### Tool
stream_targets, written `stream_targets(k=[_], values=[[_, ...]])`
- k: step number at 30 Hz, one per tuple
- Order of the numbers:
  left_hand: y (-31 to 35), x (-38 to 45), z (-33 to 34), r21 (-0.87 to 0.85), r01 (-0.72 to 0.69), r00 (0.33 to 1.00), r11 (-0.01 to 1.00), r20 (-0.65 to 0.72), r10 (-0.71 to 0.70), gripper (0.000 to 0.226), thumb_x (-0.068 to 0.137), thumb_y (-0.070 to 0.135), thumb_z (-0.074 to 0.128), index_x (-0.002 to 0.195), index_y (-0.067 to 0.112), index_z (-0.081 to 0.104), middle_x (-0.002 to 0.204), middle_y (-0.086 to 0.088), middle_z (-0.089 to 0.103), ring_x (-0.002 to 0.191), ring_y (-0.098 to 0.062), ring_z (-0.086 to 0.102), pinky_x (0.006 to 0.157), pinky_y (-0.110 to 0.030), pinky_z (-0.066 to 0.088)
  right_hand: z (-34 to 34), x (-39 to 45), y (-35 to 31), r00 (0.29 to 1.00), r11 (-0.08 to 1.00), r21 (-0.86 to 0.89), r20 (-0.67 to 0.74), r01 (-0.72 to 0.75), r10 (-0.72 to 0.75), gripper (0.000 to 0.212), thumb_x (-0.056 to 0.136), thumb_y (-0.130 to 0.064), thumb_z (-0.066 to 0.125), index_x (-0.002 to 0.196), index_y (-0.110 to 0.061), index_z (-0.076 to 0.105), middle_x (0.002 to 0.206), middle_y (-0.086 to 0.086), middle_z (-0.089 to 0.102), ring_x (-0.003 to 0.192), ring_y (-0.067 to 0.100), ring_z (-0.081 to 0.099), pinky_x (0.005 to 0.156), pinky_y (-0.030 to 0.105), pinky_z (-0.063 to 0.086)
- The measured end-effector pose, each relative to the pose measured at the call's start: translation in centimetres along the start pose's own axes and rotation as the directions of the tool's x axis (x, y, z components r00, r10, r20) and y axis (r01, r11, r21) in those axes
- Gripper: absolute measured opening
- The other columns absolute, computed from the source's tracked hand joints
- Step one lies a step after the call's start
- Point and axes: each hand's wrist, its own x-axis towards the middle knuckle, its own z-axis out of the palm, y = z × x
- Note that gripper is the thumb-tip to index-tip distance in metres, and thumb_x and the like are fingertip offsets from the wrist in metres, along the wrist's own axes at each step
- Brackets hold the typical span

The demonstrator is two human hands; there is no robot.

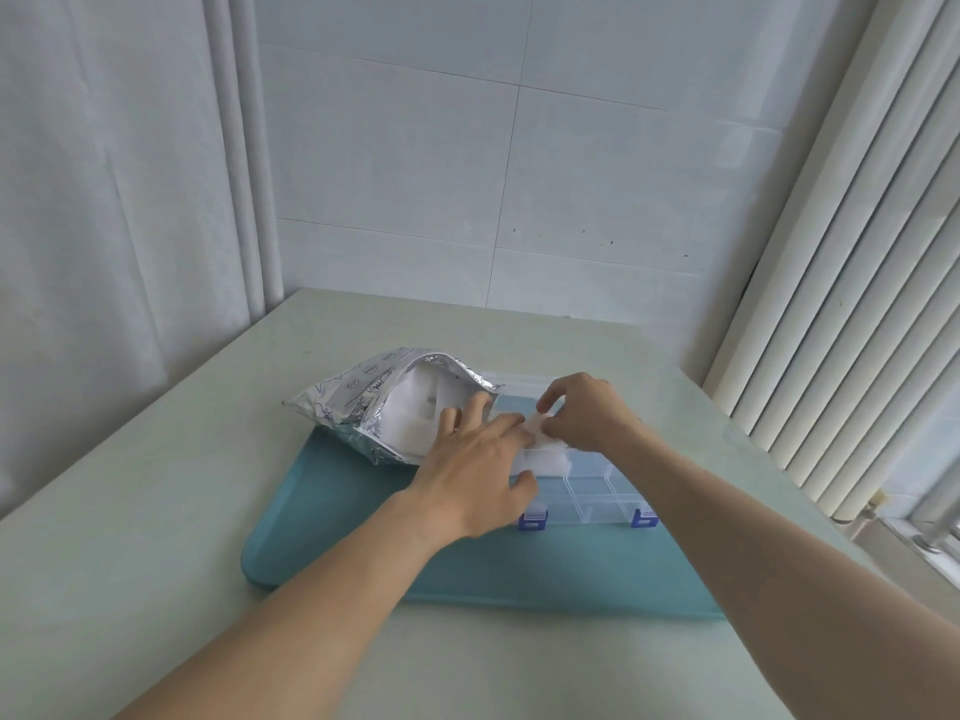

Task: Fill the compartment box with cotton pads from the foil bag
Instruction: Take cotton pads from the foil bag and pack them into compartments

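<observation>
Working at the table (130,537), we had a teal mat (363,537) laid flat on its pale top, with a tiled wall (519,200) behind, a curtain (104,200) to the left and vertical blinds (857,252) to the right. On the mat's far left edge lay the foil bag (358,402), on its side, its mouth open toward the box and white pads (415,413) visible inside. Just right of the bag, touching or nearly so, sat the clear box (592,501) with its lid open; the near row of compartments showed bare, and two blue latches (533,519) hung on the near wall. Our left hand (478,459) rested over the box's left part, fingers extended and spread toward the bag mouth, thumb (524,485) lying along a white stack of pads (545,457) seated in a left compartment; we could not tell whether that hand gripped it. Our right hand (587,413) hovered over the same stack, its fingers curled, pinching the top pad (537,423) between thumb and fingertips.
</observation>
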Motion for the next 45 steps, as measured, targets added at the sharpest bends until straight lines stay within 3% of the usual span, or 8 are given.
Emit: stream_targets(k=[7,11,19,23,27,36,42,45], values=[[0.1,0.5,0.0,-0.031,0.045,0.997,0.999,0.061,-0.043,0.049,0.09,0.042,0.042,0.134,0.022,0.048,0.137,0.009,0.054,0.148,-0.021,0.006,0.113,-0.044,-0.001,-1.0,-0.2,0.4,0.998,0.998,0.012,0.026,-0.059,0.059,0.015,0.083,-0.014,0.073,0.096,-0.008,0.075,0.065,0.001,0.067,0.082,0.023,0.074,0.069,0.029,0.058],[0.4,0.6,-0.3,-0.03,0.057,0.995,0.998,0.085,-0.054,0.05,0.092,0.039,0.044,0.14,0.024,0.041,0.141,0.008,0.052,0.148,-0.021,0.004,0.115,-0.048,-0.002,-0.7,-0.2,1.0,0.999,0.989,0.14,0.008,-0.037,0.036,0.017,0.08,-0.017,0.079,0.095,-0.012,0.07,0.061,-0.002,0.068,0.06,0.011,0.071,0.048,0.016,0.048],[0.6,0.2,-0.4,-0.17,0.101,0.993,0.98,0.072,-0.09,0.036,0.09,0.035,0.052,0.125,0.03,0.042,0.132,0.009,0.055,0.149,-0.012,-0.002,0.117,-0.05,-0.012,-0.7,-0.1,3.0,0.998,0.931,0.364,0.065,-0.008,-0.017,0.017,0.079,-0.02,0.083,0.09,-0.011,0.073,0.071,0.005,0.076,0.071,0.018,0.076,0.067,0.031,0.06],[0.4,0.2,-0.2,-0.178,0.113,0.991,0.977,0.09,-0.098,0.033,0.091,0.035,0.052,0.122,0.027,0.047,0.134,0.006,0.055,0.149,-0.01,-0.005,0.117,-0.051,-0.014,-0.5,0.4,3.1,0.986,0.984,0.117,0.078,0.138,-0.147,0.01,0.082,-0.028,0.082,0.085,-0.022,0.074,0.079,0.0,0.075,0.075,0.016,0.071,0.062,0.024,0.05],[0.2,0.4,0.1,-0.176,0.113,0.99,0.978,0.103,-0.096,0.034,0.09,0.037,0.052,0.123,0.027,0.049,0.136,0.012,0.053,0.148,-0.012,-0.005,0.117,-0.051,-0.016,-1.8,1.1,2.3,0.953,0.964,-0.008,0.156,0.265,-0.261,0.026,0.079,-0.024,0.084,0.102,-0.033,0.077,0.09,-0.011,0.065,0.078,0.005,0.06,0.074,0.023,0.046],[0.1,0.5,0.4,-0.166,0.114,0.987,0.98,0.132,-0.092,0.039,0.093,0.038,0.05,0.131,0.033,0.046,0.146,0.017,0.046,0.15,-0.014,-0.009,0.114,-0.052,-0.022,-1.9,2.1,-0.1,0.89,0.874,-0.303,0.375,0.38,-0.258,0.037,0.084,-0.025,0.08,0.119,-0.035,0.073,0.102,-0.011,0.068,0.077,0.001,0.055,0.062,0.013,0.038],[-0.1,0.2,0.3,-0.186,0.109,0.991,0.977,0.102,-0.091,0.044,0.094,0.041,0.047,0.138,0.035,0.042,0.146,0.021,0.045,0.15,-0.011,-0.007,0.114,-0.05,-0.025,-1.5,2.2,-1.3,0.882,0.818,-0.423,0.428,0.39,-0.198,0.039,0.088,-0.025,0.074,0.126,-0.034,0.068,0.116,-0.002,0.068,0.108,0.019,0.056,0.091,0.033,0.052],[-0.5,-0.5,0.2,-0.095,0.125,0.992,0.988,-0.019,-0.128,0.045,0.089,0.048,0.039,0.124,0.025,0.054,0.133,0.013,0.053,0.146,-0.019,0.013,0.118,-0.049,-0.007,-2.1,1.9,-1.2,0.888,0.845,-0.398,0.424,0.358,-0.177,0.043,0.09,-0.026,0.073,0.131,-0.03,0.064,0.126,-0.004,0.065,0.114,0.021,0.057,0.099,0.035,0.049]])
